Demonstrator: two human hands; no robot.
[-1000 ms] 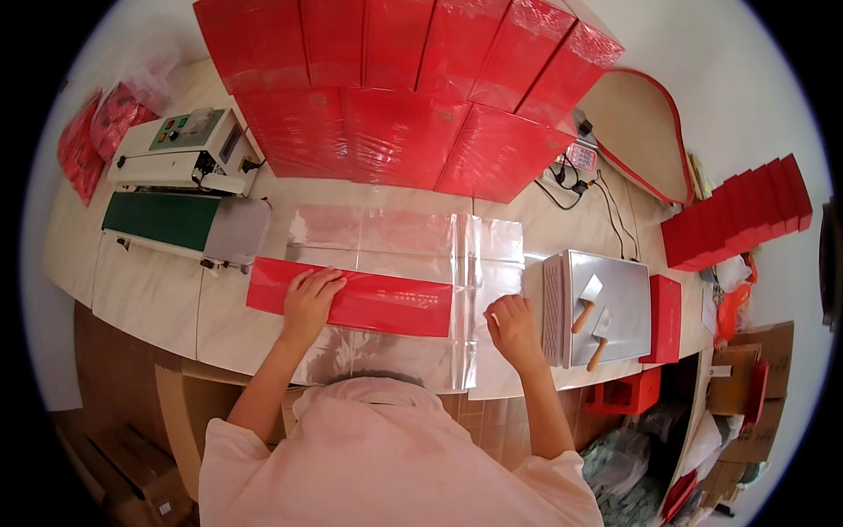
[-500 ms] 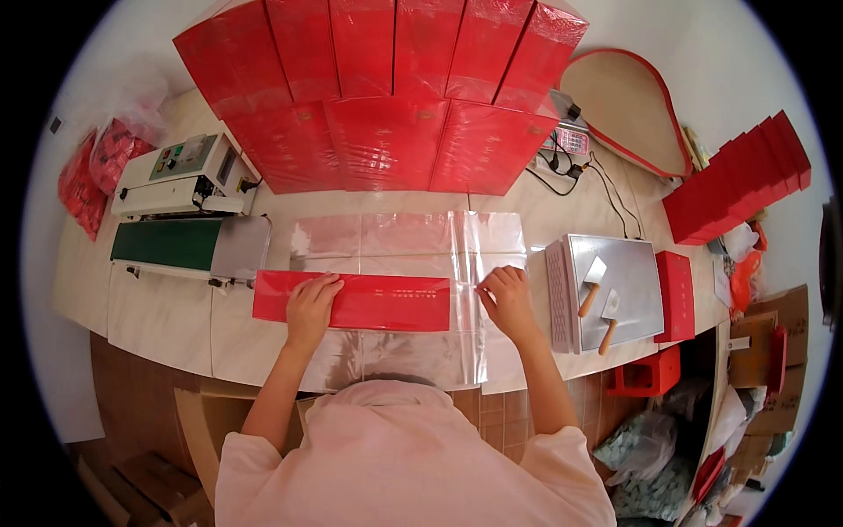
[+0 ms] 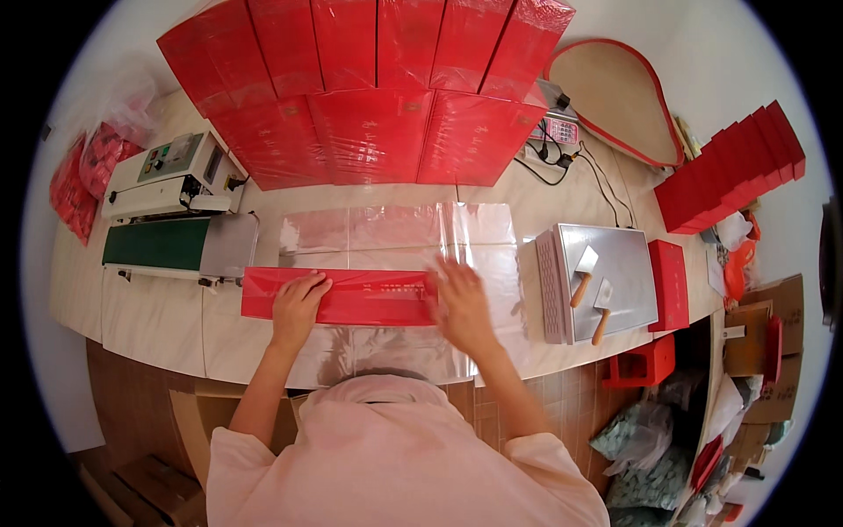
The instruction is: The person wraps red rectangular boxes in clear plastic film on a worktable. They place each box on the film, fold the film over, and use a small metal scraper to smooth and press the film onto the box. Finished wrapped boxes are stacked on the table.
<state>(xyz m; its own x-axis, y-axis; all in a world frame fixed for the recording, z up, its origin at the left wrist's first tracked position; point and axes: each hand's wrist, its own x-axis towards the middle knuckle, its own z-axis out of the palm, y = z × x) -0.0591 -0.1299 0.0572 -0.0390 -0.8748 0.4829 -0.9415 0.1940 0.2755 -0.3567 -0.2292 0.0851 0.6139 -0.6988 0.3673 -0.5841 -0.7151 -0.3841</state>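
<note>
A long flat red box (image 3: pixel 369 307) lies crosswise in front of me on a sheet of clear plastic film (image 3: pixel 395 230). My left hand (image 3: pixel 299 303) holds the box down near its left end, fingers bent together over its top. At the box's right end is my right hand (image 3: pixel 461 303), blurred by motion, with its fingers stretched out and no object seen in them. The shiny film spreads beyond the box on its far, near and right sides.
Stacked wrapped red boxes (image 3: pixel 369 136) stand at the back. A sealing machine (image 3: pixel 167 189) with a green belt (image 3: pixel 158 243) is on the left. To the right, two wooden-handled scrapers (image 3: pixel 581 277) lie on a metal-topped unit (image 3: pixel 623 299), beside another red box (image 3: pixel 669 285) and black cables (image 3: pixel 606 180).
My right hand has moved left from the film to the box's right end, its fingers going from a pinch to stretched out. My left hand stays on the box.
</note>
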